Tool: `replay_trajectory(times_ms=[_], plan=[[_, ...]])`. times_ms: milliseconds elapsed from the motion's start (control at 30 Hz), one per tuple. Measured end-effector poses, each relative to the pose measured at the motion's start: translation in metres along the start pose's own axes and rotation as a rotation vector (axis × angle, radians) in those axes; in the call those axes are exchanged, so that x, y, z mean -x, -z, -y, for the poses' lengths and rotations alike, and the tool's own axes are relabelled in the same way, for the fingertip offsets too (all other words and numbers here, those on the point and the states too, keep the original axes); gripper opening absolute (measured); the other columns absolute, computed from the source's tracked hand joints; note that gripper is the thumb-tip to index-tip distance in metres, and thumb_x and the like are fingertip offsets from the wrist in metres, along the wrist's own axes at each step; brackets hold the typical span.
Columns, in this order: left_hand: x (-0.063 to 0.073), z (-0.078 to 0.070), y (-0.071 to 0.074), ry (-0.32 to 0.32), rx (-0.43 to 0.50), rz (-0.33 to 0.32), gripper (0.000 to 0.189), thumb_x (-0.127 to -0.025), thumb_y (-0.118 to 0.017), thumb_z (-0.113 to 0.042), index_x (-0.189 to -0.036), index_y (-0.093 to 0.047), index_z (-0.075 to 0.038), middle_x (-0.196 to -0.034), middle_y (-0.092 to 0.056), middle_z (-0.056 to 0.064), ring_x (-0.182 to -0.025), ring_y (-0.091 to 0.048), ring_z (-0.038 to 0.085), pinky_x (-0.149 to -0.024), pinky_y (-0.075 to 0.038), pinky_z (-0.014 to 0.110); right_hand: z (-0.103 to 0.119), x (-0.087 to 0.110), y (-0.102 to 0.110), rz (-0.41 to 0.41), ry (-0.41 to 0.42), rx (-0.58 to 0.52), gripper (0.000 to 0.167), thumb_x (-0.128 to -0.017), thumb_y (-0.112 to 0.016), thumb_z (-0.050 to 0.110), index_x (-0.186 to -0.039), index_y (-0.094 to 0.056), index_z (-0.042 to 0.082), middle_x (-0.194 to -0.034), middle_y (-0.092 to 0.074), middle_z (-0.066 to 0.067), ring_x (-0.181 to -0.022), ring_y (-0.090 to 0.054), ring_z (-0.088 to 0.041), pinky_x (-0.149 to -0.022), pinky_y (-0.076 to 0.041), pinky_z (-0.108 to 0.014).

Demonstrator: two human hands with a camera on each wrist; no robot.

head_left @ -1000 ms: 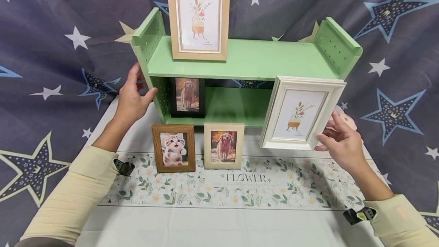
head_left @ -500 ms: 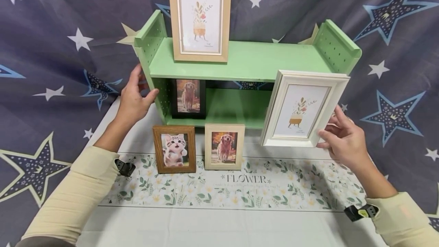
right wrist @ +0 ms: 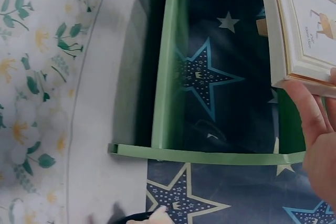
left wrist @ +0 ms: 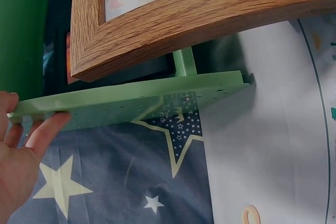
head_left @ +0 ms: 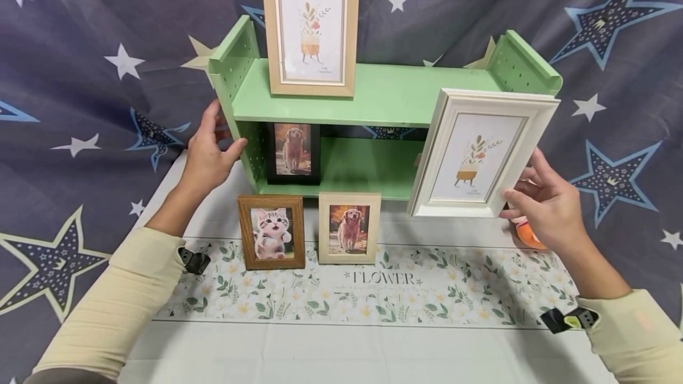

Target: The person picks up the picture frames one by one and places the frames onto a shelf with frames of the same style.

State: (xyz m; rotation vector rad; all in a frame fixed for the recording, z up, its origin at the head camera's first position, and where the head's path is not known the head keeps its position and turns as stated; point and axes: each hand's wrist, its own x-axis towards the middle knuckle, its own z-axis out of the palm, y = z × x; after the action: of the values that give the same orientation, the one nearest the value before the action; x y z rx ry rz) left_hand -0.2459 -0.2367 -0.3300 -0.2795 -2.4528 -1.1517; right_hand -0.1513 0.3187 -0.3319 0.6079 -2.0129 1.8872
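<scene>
A green two-tier shelf (head_left: 384,90) stands at the back of the table. My left hand (head_left: 209,150) grips its left side panel, thumb on the front edge and fingers on the outer face; the left wrist view shows fingers (left wrist: 50,132) against the panel's edge. In my right hand (head_left: 552,203) is a white picture frame (head_left: 427,188) with a plant print, held by its lower right edge. It is tilted and raised in front of the shelf's right half. The right wrist view shows the thumb side of the hand (right wrist: 320,153) at the frame's corner.
A beige picture frame (head_left: 349,34) stands on the upper tier, a black one (head_left: 316,156) on the lower left. Brown (head_left: 244,233) and pale wood (head_left: 377,227) frames stand before the shelf on a floral runner (head_left: 299,301). An orange item (head_left: 529,236) lies behind my right hand.
My right hand has lifted the white picture frame up and a little to the right. The orange item now shows below it. My left hand has stayed at the shelf's side.
</scene>
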Motion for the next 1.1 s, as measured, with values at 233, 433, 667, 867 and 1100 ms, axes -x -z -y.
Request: replay_trajectory(times_ms=[233, 433, 667, 867, 1100], plan=[[0.000, -0.001, 0.000, 0.003, 0.003, 0.004, 0.086, -0.097, -0.066, -0.005, -0.164, -0.019, -0.031, -0.139, -0.055, 0.026, -0.125, -0.060, 0.046, -0.092, -0.057, 0.064, 0.009, -0.007, 0.003, 0.013, 0.021, 0.008, 0.088, -0.082, -0.056, -0.031, -0.158, -0.036, 0.009, -0.115, -0.075, 0.001, -0.097, -0.076, -0.008, -0.053, -0.060, -0.028], [0.000, -0.001, 0.000, -0.001, 0.005, 0.003, 0.086, -0.096, -0.066, -0.004, -0.164, -0.019, -0.030, -0.138, -0.055, 0.027, -0.124, -0.061, 0.046, -0.091, -0.057, 0.064, 0.014, -0.012, 0.003, -0.002, 0.013, -0.001, 0.089, -0.082, -0.056, -0.031, -0.158, -0.038, 0.010, -0.116, -0.075, 0.001, -0.097, -0.076, -0.008, -0.052, -0.059, -0.028], [0.001, 0.000, 0.000, 0.001, 0.002, 0.000, 0.086, -0.096, -0.066, -0.004, -0.164, -0.019, -0.031, -0.138, -0.055, 0.026, -0.125, -0.061, 0.046, -0.092, -0.057, 0.064, 0.020, -0.016, 0.003, 0.003, 0.017, -0.004, 0.089, -0.082, -0.056, -0.032, -0.158, -0.038, 0.011, -0.118, -0.075, 0.000, -0.099, -0.076, -0.008, -0.053, -0.059, -0.029], [0.001, 0.000, 0.001, -0.001, -0.008, 0.003, 0.087, -0.097, -0.066, -0.005, -0.164, -0.017, -0.031, -0.139, -0.054, 0.026, -0.125, -0.060, 0.046, -0.091, -0.057, 0.064, 0.025, -0.022, 0.003, 0.009, 0.025, -0.029, 0.090, -0.082, -0.056, -0.032, -0.158, -0.037, 0.011, -0.118, -0.074, -0.002, -0.099, -0.076, -0.010, -0.052, -0.059, -0.029], [0.002, 0.000, 0.000, -0.010, -0.008, 0.009, 0.087, -0.097, -0.065, -0.005, -0.164, -0.016, -0.031, -0.141, -0.053, 0.027, -0.127, -0.059, 0.048, -0.090, -0.057, 0.064, 0.032, -0.027, 0.004, 0.001, 0.006, -0.043, 0.089, -0.083, -0.057, -0.031, -0.158, -0.038, 0.012, -0.116, -0.075, -0.003, -0.097, -0.077, -0.012, -0.051, -0.059, -0.031]])
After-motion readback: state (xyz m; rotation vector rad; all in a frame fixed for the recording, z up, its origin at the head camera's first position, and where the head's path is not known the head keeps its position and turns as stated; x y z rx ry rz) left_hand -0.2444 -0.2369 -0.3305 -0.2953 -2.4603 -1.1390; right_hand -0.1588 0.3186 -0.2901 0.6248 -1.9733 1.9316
